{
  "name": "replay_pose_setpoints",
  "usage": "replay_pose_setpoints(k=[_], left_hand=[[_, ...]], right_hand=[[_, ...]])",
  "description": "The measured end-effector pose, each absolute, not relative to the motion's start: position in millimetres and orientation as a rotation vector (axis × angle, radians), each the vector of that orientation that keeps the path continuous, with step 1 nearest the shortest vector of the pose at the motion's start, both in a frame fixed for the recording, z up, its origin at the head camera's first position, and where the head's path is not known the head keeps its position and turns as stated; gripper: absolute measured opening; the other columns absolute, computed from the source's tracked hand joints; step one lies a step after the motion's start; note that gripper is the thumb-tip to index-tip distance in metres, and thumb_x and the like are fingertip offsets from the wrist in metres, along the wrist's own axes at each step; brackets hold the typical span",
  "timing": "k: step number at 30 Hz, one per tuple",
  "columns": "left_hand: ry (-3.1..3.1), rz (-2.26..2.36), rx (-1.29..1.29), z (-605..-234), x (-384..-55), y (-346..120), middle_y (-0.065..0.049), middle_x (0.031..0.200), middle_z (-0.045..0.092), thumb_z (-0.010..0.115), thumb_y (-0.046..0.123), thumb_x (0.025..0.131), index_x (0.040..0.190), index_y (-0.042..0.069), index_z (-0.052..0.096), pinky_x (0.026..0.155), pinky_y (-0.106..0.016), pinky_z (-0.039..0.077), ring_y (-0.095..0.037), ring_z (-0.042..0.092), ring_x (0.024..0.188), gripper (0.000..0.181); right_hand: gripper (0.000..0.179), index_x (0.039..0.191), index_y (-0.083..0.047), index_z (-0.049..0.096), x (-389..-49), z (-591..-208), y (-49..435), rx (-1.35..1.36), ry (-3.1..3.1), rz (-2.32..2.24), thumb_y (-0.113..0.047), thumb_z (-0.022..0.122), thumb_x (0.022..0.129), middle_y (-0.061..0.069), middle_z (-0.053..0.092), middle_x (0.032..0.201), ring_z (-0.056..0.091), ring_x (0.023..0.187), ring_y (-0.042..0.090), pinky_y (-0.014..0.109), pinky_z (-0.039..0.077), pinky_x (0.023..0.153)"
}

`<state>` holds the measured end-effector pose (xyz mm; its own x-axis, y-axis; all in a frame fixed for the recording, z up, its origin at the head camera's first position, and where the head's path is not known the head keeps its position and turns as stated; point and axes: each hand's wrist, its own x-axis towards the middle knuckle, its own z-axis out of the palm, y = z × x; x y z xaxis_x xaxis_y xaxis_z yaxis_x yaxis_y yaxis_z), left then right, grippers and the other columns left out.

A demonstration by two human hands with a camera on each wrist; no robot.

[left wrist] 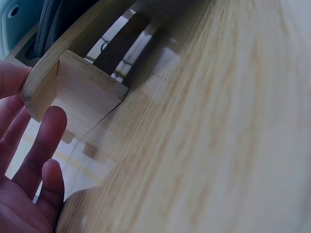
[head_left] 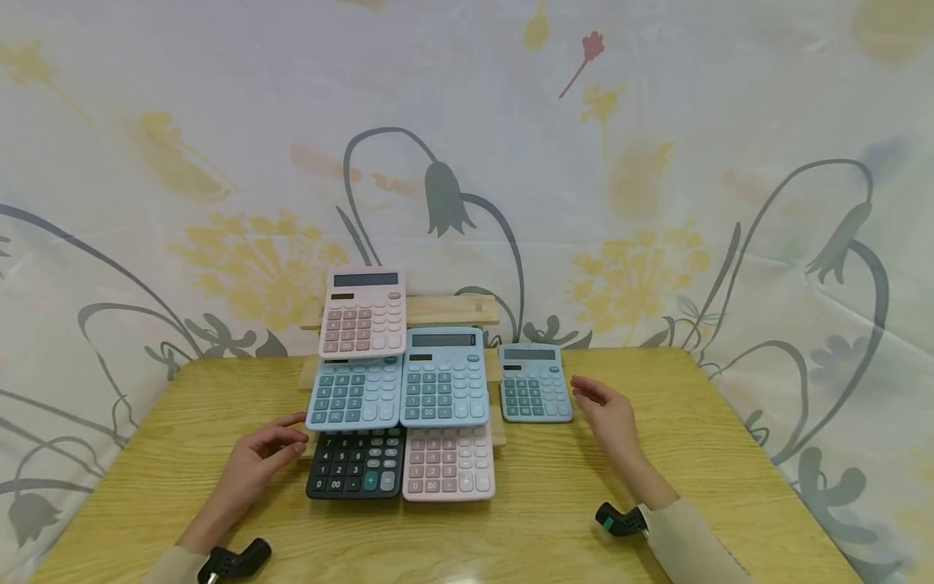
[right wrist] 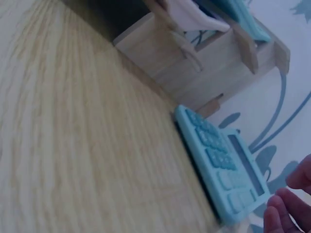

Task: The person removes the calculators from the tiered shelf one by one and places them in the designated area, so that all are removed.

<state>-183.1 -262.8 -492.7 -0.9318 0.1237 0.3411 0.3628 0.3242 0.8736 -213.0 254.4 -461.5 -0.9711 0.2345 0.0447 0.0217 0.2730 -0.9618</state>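
Note:
A tiered wooden stand (left wrist: 85, 90) carries several calculators. Its top tier holds a pink calculator (head_left: 365, 314). Two blue ones, a left blue calculator (head_left: 355, 395) and a right blue calculator (head_left: 445, 379), lean side by side on the middle tier. Below them are a black calculator (head_left: 355, 462) and a second pink calculator (head_left: 448, 464). My left hand (head_left: 261, 454) is at the stand's left side, fingers loosely bent, one fingertip at the wooden edge. Right of the stand, a separate blue calculator (head_left: 536, 384) rests on the table. My right hand (head_left: 607, 414) is just beside it, fingers relaxed and holding nothing.
The wood-grain table (head_left: 540, 503) reaches back to a wall covering (head_left: 467, 105) printed with flowers. Each wrist bears a black device, one left device (head_left: 233, 561) and one right device (head_left: 620, 520).

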Motion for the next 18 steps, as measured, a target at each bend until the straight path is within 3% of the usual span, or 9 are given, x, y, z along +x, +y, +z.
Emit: replay_pose_setpoints(k=[9, 18], left_hand=[[-2.375, -1.641, -0.455, -493, -183, -263, 0.026, 0.120, 0.058, 0.067, 0.000, 0.093, 0.097, -0.003, 0.072, 0.078, -0.017, 0.049, 0.006, 0.056, 0.110, 0.007], [-2.382, -1.649, -0.447, -491, -182, -262, 0.026, 0.120, 0.058, 0.067, 0.001, 0.093, 0.098, -0.003, 0.072, 0.079, -0.017, 0.048, 0.008, 0.054, 0.110, 0.007]], right_hand=[[0.036, 0.134, 0.005, 0.058, -214, -441, 240, -0.075, -2.368, 1.819, -0.001, 0.056, 0.098, 0.022, 0.060, 0.132, 0.058, 0.119, 0.033, 0.014, 0.047, 0.085], [0.034, 0.132, 0.002, 0.060, -213, -417, 216, 0.093, -2.314, 1.890, -0.001, 0.058, 0.098, 0.024, 0.059, 0.131, 0.060, 0.117, 0.031, 0.020, 0.049, 0.088]])
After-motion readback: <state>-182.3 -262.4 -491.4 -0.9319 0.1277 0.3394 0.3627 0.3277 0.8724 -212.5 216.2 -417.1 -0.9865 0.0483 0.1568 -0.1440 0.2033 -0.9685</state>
